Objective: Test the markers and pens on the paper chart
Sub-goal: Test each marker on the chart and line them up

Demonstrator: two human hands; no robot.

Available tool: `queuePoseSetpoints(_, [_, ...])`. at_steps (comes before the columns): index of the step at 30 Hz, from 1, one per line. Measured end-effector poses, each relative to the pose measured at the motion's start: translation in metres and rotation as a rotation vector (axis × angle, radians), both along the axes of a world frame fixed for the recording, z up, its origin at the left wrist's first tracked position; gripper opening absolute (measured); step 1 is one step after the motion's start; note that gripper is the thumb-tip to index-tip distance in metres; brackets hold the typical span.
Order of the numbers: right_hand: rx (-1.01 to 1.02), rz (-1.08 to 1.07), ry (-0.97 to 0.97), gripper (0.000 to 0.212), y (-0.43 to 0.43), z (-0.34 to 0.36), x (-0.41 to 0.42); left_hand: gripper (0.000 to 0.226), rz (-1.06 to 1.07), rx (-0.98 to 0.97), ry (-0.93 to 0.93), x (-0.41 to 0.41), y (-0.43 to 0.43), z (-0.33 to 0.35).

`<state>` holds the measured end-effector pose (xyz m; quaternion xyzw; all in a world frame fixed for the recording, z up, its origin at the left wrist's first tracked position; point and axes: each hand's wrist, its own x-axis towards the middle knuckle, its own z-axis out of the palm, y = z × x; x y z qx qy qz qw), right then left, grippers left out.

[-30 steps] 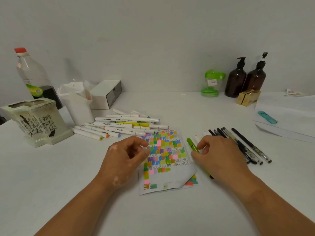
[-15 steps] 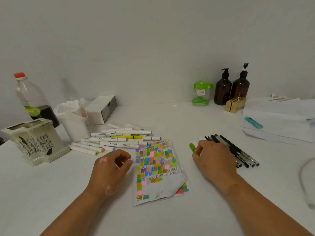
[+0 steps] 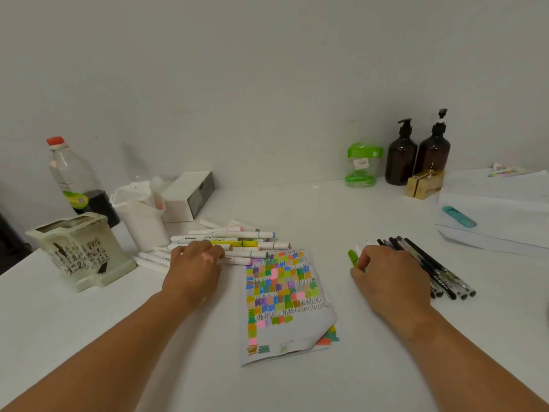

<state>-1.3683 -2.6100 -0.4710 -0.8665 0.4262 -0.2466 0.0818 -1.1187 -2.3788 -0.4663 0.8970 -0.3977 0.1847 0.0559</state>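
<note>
In the head view our left hand (image 3: 193,272) rests on the heap of white-barrelled markers (image 3: 242,235); whether its bent fingers pinch one we cannot tell. Our right hand (image 3: 386,278) curls round a green-capped marker (image 3: 353,258) beside black pens (image 3: 430,269). The colour-swatched paper chart (image 3: 282,298) lies between them.

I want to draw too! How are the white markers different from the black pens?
The white markers are thick, with coloured end bands, piled loosely left of the paper chart. The black pens are thin, bunched side by side on its right. Both lie flat on the table.
</note>
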Motion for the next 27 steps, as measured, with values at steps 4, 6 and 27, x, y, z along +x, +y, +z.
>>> queuePoseSetpoints(4, [-0.018, 0.003, -0.022, 0.018, 0.0, 0.0, 0.001, 0.016, -0.03, -0.03, 0.014, 0.002, -0.004, -0.001])
queuePoseSetpoints(6, [-0.027, 0.008, -0.041, 0.016, 0.001, 0.0, 0.002, 0.013, -0.069, -0.054, 0.031, -0.001, -0.006, -0.002])
queuePoseSetpoints(27, [0.447, 0.724, -0.233, 0.026, 0.067, 0.017, 0.006, 0.027, -0.327, -1.142, 1.357, -0.094, -0.013, 0.015])
